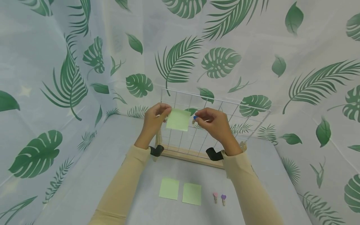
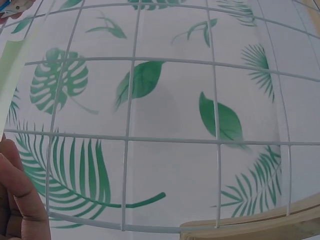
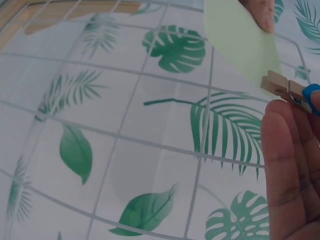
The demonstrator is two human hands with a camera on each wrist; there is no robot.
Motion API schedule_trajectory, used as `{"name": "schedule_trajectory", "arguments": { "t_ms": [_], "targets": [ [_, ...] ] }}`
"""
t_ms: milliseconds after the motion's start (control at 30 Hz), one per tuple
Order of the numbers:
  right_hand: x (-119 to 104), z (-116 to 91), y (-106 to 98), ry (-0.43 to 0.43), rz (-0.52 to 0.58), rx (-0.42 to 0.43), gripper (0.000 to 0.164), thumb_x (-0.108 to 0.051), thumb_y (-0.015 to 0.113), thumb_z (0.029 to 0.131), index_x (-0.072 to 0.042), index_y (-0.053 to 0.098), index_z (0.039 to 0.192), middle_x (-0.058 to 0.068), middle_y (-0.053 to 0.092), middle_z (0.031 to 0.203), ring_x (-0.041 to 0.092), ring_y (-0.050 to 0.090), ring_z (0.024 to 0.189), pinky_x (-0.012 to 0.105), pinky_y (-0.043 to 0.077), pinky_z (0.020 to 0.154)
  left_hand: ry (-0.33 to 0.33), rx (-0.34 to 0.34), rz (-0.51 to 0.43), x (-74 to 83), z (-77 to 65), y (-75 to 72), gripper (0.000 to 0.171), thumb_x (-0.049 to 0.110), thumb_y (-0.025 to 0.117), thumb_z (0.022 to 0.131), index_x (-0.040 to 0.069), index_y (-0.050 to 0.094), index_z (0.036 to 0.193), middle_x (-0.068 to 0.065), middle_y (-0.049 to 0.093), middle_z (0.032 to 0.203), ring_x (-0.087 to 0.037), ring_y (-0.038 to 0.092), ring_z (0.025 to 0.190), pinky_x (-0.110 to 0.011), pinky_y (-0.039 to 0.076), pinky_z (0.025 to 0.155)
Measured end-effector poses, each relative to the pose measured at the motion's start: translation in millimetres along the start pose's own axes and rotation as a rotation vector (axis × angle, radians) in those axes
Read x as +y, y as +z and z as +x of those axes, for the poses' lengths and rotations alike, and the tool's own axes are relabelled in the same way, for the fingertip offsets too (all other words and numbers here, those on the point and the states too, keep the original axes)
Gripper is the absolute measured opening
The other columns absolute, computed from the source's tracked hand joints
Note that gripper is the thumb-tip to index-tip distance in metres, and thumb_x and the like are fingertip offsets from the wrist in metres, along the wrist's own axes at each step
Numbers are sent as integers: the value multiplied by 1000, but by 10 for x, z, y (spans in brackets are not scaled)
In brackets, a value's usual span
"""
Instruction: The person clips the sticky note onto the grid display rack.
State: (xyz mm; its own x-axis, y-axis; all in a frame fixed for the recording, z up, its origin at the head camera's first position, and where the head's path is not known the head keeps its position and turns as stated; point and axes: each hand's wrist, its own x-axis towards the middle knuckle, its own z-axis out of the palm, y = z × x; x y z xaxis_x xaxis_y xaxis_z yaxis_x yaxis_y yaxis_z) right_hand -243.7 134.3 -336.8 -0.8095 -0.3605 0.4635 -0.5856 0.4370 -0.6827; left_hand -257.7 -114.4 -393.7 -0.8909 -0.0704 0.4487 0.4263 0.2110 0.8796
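Pinching a pale-green square paper note (image 1: 178,120), the left hand (image 1: 156,116) should steady it for the blue-topped wooden clothespin (image 3: 278,83) the right hand (image 1: 216,122) grips.

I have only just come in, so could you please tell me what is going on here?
A person's left grip holds a green note in front of a wire grid. The right grip pinches a blue peg near the note's edge. Two more notes, a pink peg and a purple peg lie on the table.
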Motion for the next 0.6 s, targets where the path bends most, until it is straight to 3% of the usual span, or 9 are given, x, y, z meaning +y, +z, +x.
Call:
{"name": "schedule_trajectory", "arguments": {
  "t_ms": [300, 600],
  "targets": [
    [-82, 71, -10, 6, -36, 1, 10, 5, 75, 98, 5, 76, 107, 20, 80, 104, 37, 77, 99, 15, 58, 78, 4, 54, -11, -6, 21, 36, 20, 19, 73, 107, 1, 74, 116, -14, 75, 103, -16, 67, 89, -20, 56, 68],
    [-162, 157, 4, -16, -130, 37, 10, 2, 75, 98, 3, 78, 108, 18, 81, 102, 35, 79, 95, 36, 64, 79, 26, 67, -2, 34, 67, 54, 20, 18, 74, 106, 1, 74, 114, -15, 77, 103, -23, 71, 88, -20, 58, 68]
  ]
}}
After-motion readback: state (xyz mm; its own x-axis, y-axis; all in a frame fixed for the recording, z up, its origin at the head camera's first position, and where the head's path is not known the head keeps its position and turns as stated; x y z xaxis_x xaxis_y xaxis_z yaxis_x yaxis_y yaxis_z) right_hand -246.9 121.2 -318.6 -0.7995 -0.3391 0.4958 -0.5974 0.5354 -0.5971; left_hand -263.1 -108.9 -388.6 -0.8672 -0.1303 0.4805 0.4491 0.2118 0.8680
